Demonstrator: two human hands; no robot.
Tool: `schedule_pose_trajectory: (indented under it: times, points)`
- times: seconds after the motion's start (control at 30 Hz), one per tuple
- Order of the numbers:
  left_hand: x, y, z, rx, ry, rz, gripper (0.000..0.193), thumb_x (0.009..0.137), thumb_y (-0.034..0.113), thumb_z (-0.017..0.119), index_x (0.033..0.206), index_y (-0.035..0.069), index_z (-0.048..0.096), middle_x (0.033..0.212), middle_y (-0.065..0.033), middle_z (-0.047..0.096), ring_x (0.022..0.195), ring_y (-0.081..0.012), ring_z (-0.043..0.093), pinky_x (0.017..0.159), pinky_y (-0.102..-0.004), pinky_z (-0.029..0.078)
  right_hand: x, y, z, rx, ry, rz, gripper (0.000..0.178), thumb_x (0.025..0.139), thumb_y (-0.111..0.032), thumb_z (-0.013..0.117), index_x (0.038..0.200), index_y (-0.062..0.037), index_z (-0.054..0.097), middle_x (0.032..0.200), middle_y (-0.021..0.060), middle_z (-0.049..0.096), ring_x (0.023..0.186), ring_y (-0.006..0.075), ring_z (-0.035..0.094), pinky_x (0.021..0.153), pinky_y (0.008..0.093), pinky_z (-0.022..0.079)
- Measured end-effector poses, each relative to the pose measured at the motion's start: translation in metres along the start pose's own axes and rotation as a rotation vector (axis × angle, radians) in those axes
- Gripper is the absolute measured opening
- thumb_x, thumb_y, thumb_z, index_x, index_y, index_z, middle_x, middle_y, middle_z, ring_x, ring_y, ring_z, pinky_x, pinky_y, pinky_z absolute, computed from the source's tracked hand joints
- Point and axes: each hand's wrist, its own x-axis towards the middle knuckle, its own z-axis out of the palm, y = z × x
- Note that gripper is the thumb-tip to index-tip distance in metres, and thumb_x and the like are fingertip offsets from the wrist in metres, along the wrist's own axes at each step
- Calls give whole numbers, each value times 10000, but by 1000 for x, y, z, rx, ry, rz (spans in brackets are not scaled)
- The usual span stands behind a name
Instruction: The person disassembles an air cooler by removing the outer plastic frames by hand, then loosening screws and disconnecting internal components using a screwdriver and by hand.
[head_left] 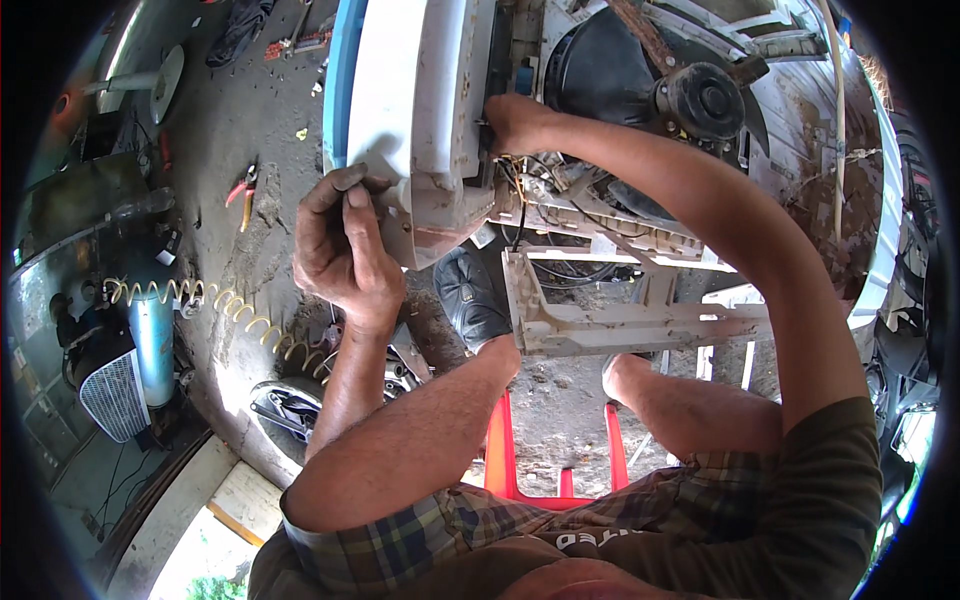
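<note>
My left hand (pixel 348 245) is closed in a pinch at the near lower corner of a white and blue vehicle body panel (pixel 382 80); anything between its fingertips is too small or hidden to make out. On the panel's inner side, my right hand (pixel 520 125) reaches in with a bent wrist, its fingers hidden behind the panel's inner edge. Thin wires (pixel 518 185) hang just below that hand. To the right of it sit a black fan shroud (pixel 600 75) and a dark round hub (pixel 706 98). A white metal crossmember (pixel 640 325) runs across, nearer to me.
Red-handled pliers (pixel 242 195) lie on the dirt floor at left. A coiled yellow hose (pixel 240 310) stretches past a blue cylinder (pixel 151 345) and a compressor with a mesh guard (pixel 113 395). Vehicle parts (pixel 285 405) rest beside my left arm. Red plastic seat legs (pixel 500 445) stand below me.
</note>
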Motion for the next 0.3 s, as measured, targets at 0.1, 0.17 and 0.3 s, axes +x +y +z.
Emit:
schedule_pose_trajectory:
  times: [0.1, 0.17, 0.3]
  points:
    - [1, -1, -1, 5, 4, 12, 171, 1037, 65, 623, 1149, -43, 694, 985, -88, 755, 815, -90, 661, 710, -230, 499, -1, 0, -1, 17, 14, -23, 409, 771, -212, 850, 1021, 94, 747, 1020, 299, 737, 1014, 422, 734, 858, 458, 589]
    - [2, -2, -1, 29, -5, 47, 170, 1039, 63, 619, 1151, -41, 694, 986, -89, 756, 822, -93, 666, 714, -231, 502, 0, 3, 1, 43, 31, -29, 426, 771, -217, 857, 1029, 101, 736, 1014, 312, 730, 1008, 426, 731, 859, 468, 581]
    - [1, 1, -2, 34, -25, 18, 173, 1039, 65, 620, 1153, -42, 695, 987, -91, 756, 825, -98, 670, 719, -231, 507, 6, 9, 3, 100, -30, 37, 475, 778, -235, 866, 1096, 92, 734, 1059, 323, 726, 1042, 399, 735, 869, 468, 579]
